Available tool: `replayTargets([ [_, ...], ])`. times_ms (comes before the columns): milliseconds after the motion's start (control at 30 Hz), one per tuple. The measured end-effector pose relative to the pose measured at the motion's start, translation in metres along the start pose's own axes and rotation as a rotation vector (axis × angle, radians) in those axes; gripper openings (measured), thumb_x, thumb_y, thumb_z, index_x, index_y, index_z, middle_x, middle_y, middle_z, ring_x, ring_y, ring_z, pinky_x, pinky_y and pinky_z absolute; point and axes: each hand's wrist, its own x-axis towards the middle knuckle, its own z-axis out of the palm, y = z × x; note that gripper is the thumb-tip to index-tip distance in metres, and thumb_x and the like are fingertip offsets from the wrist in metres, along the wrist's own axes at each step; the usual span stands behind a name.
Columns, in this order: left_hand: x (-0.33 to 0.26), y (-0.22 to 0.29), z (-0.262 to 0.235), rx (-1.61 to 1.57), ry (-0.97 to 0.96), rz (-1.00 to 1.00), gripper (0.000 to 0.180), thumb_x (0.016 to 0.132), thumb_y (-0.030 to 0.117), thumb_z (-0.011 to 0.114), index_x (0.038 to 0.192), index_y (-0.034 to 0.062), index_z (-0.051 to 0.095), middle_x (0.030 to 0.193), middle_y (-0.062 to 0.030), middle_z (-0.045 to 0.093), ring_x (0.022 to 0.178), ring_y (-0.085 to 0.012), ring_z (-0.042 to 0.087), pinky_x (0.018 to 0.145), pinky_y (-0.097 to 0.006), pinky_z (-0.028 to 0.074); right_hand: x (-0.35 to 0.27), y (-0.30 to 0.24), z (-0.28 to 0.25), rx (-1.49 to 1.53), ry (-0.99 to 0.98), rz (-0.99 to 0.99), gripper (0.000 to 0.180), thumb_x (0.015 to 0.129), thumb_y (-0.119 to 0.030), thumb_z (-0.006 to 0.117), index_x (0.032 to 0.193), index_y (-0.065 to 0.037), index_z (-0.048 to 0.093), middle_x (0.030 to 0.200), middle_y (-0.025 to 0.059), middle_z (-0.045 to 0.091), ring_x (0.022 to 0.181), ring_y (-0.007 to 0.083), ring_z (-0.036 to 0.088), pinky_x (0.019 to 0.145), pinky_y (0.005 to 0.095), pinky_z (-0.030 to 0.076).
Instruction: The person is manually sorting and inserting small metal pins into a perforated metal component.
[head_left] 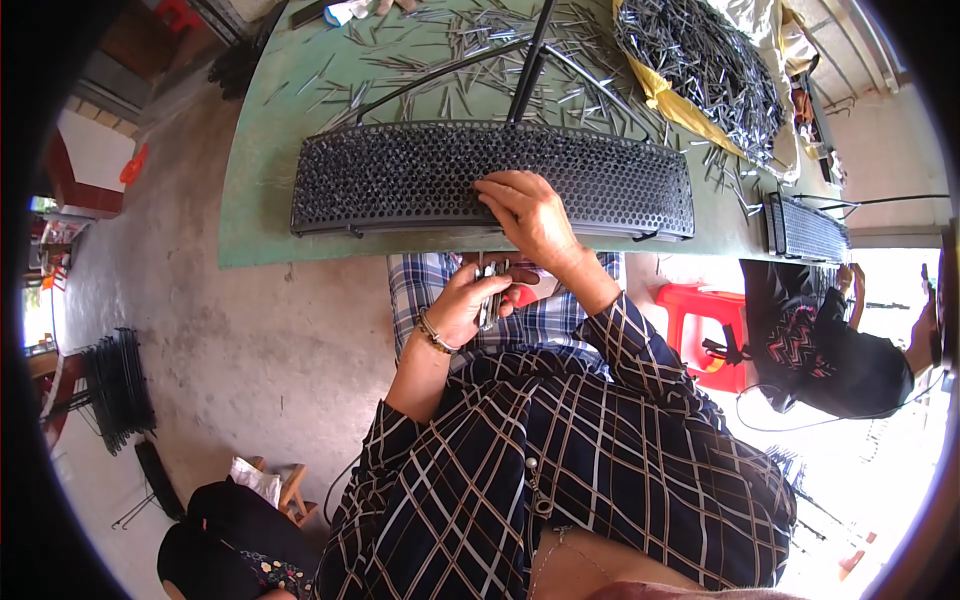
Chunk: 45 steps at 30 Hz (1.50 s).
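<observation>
Rack lies just inside table edge, right hand over its middle.

Downward fisheye view from head height

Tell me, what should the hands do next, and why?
Maybe the right hand should put one of the strips from the left hand into the rack: its fingertips are at the holes, and many on the right look open.
</observation>
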Motion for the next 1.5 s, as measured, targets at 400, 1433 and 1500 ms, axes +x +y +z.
replayTargets([
  [400,-0.002,0.011,0.013,0.103,-0.014,0.014,0.028,0.092,0.009,0.049,0.118,-0.0018,0.051,0.107,-0.0139,0.063,0.081,-0.0129,0.061,0.067,-0.026,0.051,-0.003,-0.009,-0.02,0.137,-0.042,0.141,0.019,0.079,-0.011,0.068,0.095,-0.002,0.068,0.097,0.0123,0.064,0.09,0.0279,0.061,0.075,0.0352,0.05],
  [1433,0.034,0.004,0.043,-0.124,0.046,-0.02,0.035,0.088,-0.003,0.044,0.123,-0.0017,0.046,0.11,-0.0216,0.059,0.094,-0.0229,0.062,0.075,-0.031,0.053,0.008,0.039,-0.049,-0.05,0.13,0.223,0.017,0.084,-0.008,0.06,0.099,-0.002,0.065,0.089,0.014,0.066,0.081,0.0302,0.063,0.072,0.0354,0.05],
  [1500,0.031,0.009,0.046,-0.162,0.05,0.035,0.037,0.089,-0.003,0.043,0.126,-0.0016,0.043,0.113,-0.0223,0.058,0.093,-0.0224,0.062,0.075,-0.031,0.054,0.006,0.042,-0.044,-0.055,0.101,0.206,0.017,0.082,-0.008,0.061,0.098,-0.002,0.065,0.091,0.0121,0.065,0.084,0.0303,0.061,0.075,0.0378,0.048],
])
